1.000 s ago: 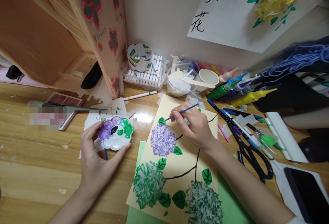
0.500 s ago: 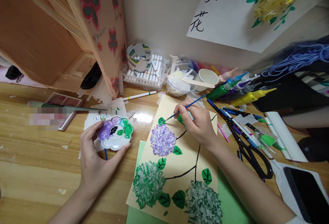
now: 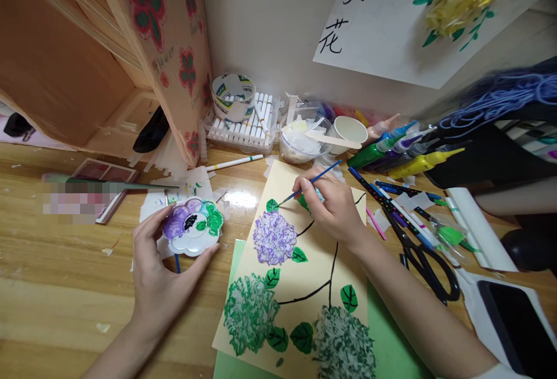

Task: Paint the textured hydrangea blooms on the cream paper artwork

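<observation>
Between the thumb and fingers of my left hand (image 3: 163,269) is a flower-shaped paint palette (image 3: 195,245) with purple, green and black paint in it. My right hand (image 3: 326,202) pinches a thin blue paintbrush (image 3: 317,177). The brush tip touches or hovers just over a small green leaf (image 3: 272,205) above the purple flower head (image 3: 275,237). This leaf lies on a cream sheet (image 3: 304,277) with black stems, more green leaves, a green flower head (image 3: 251,314) and a dark green one (image 3: 346,344). My right hand partly covers a light blue patch on the sheet.
Behind the sheet stand a marker box (image 3: 241,138) with a tape roll (image 3: 234,97), a bowl of paper scraps (image 3: 304,141) and a paper cup (image 3: 349,133). Paint bottles (image 3: 404,164), black scissors (image 3: 429,266) and a phone (image 3: 520,327) lie to the right. A makeup palette (image 3: 111,208) sits left.
The brush tip has shifted very slightly along the small leaf and the handle has tilted a little. My left hand keeps its hold on the palette. The whole view has drifted slightly.
</observation>
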`<state>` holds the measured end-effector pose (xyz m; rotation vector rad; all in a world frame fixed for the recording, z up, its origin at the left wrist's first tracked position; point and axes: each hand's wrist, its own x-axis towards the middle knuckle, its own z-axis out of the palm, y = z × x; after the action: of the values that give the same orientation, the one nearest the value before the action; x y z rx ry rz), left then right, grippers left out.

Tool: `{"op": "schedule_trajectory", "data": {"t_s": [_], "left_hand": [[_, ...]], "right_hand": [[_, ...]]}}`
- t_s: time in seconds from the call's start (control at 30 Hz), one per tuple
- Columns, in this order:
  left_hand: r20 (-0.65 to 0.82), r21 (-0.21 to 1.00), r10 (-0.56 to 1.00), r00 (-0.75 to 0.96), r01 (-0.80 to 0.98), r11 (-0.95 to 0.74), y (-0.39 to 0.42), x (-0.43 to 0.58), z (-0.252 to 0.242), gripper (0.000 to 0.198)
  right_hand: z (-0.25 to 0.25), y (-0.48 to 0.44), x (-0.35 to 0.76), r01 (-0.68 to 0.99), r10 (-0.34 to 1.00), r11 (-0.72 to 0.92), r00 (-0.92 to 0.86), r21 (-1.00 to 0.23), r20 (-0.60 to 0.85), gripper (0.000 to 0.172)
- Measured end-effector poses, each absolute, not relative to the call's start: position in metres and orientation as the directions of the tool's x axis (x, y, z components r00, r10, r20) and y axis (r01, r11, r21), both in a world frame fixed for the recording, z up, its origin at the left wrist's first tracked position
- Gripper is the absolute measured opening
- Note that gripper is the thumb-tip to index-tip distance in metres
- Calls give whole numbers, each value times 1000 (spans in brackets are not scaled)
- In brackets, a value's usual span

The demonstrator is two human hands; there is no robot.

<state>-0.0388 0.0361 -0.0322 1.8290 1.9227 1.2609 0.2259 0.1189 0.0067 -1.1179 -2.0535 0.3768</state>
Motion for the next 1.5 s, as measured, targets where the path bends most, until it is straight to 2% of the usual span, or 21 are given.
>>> {"op": "schedule_trajectory", "data": {"t_s": [0.2,0.33,0.5,0.57,0.7,0.9,1.2,1.5], "left_hand": [[412,677,886,-211,722,-143,36,-39,-33,89],[393,677,899,-191,722,-143,35,-38,-32,84],[396,697,902,-173,696,-173,34,-36,-27,82],[437,686,884,-165,697,-209,35,-32,-19,80],[498,659,863,-90,685,-309,33,-10,6,71],[476,659,879,24,652,-375,21,29,40,73],[522,628,850,73,641,-441,11,48,63,73],[522,622,848,85,643,-447,4,50,67,74]], "right_hand": [[14,117,230,577,804,582,-304,-573,511,25],[24,112,229,527,839,508,-124,-681,530,25],[48,104,229,330,831,505,62,-797,553,18],[60,98,231,295,831,524,26,-799,555,17],[82,82,238,282,803,596,-190,-752,565,16],[103,61,241,319,635,770,-459,-552,621,16],[118,48,250,293,532,846,-489,-445,691,20],[121,46,254,283,515,857,-484,-431,708,20]]}}
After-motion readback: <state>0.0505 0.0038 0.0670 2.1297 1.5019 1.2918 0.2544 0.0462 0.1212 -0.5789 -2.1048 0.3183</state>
